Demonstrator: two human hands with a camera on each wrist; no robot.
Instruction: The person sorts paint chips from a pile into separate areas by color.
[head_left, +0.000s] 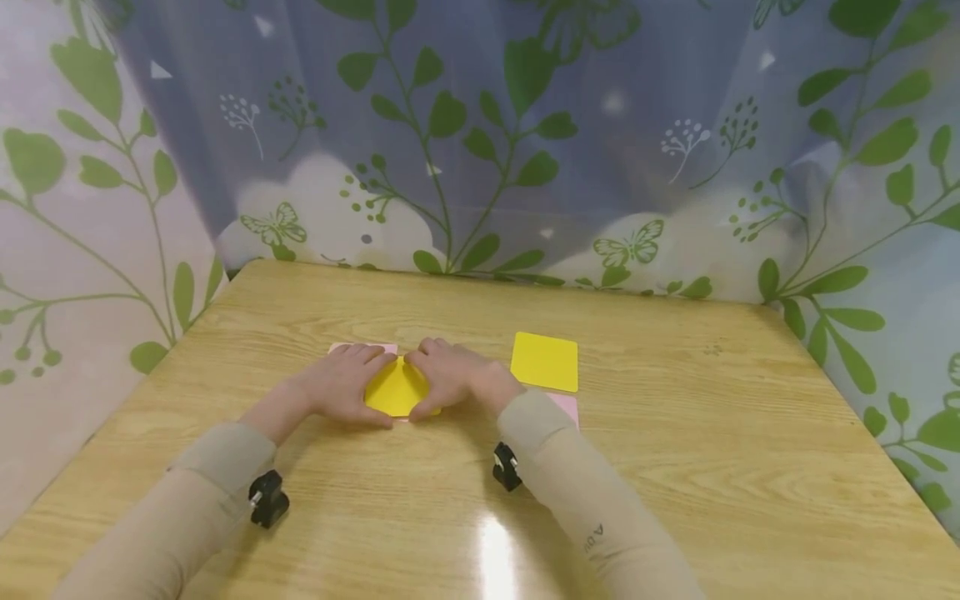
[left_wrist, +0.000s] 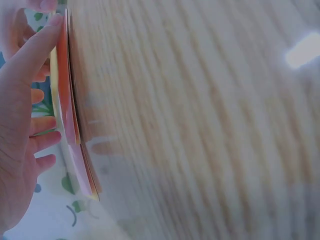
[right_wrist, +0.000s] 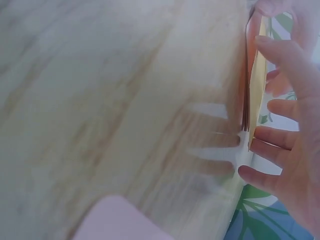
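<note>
A yellow paper sheet (head_left: 396, 390) lies on a pink sheet (head_left: 367, 347) in the middle of the wooden table (head_left: 675, 433). My left hand (head_left: 345, 383) rests flat on the yellow sheet's left side, fingers straight. Fingers spread, my right hand (head_left: 453, 375) presses the sheet's right side with its thumb at the near edge. The two hands almost meet at the far edge. The left wrist view shows the left hand (left_wrist: 22, 125) against the stacked sheets (left_wrist: 67, 105) edge-on. In the right wrist view the right hand (right_wrist: 295, 125) lies on the yellow sheet (right_wrist: 255, 85).
A second yellow square (head_left: 545, 362) lies flat just right of my right hand, partly over another pink sheet (head_left: 566, 406) by my right forearm. A leaf-patterned curtain (head_left: 480, 150) closes in the table's back and sides. Bare wood stretches along the near edge and the right.
</note>
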